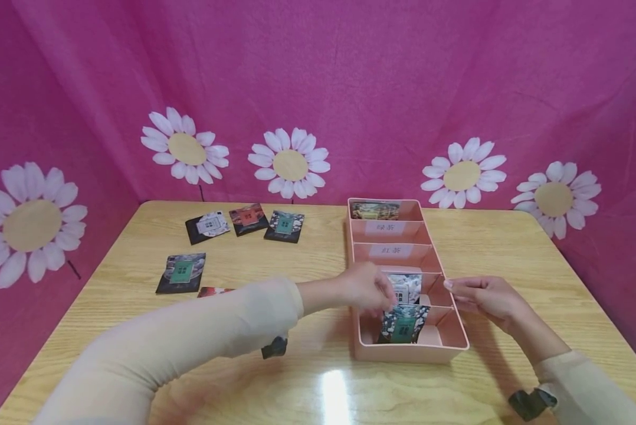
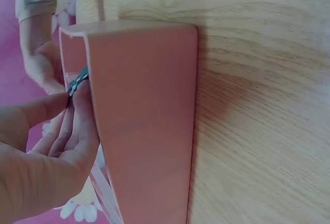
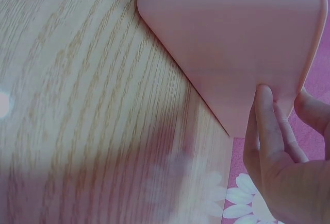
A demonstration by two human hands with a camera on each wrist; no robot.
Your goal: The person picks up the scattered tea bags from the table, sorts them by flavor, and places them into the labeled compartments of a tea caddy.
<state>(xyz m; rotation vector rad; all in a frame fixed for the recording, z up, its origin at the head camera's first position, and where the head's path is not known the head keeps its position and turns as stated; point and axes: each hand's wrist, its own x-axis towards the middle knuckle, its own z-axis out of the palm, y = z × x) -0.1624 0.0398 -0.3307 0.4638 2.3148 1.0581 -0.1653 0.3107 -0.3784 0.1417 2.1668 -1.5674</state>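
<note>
A long pink divided box [image 1: 408,353] lies lengthwise on the table. In its nearest compartment stands a dark tea sachet [image 1: 403,327] with white blossoms and a green label. My left hand [image 1: 366,288] reaches over the left wall and pinches this sachet's edge between thumb and fingers; the left wrist view shows the sachet [image 2: 78,80] at the fingertips. My right hand [image 1: 490,298] holds the box's right side, thumb at the rim and fingers against the outer wall [image 3: 232,44]. A whitish sachet [image 1: 405,288] stands one compartment behind.
Several sachets lie on the left of the table, including a green-labelled one [image 1: 181,273], a red-labelled one [image 1: 249,219] and a partly hidden red one [image 1: 213,291] behind the left sleeve. Another sachet [image 1: 375,211] sits in the farthest compartment. Labels with Chinese characters mark dividers [image 1: 392,251].
</note>
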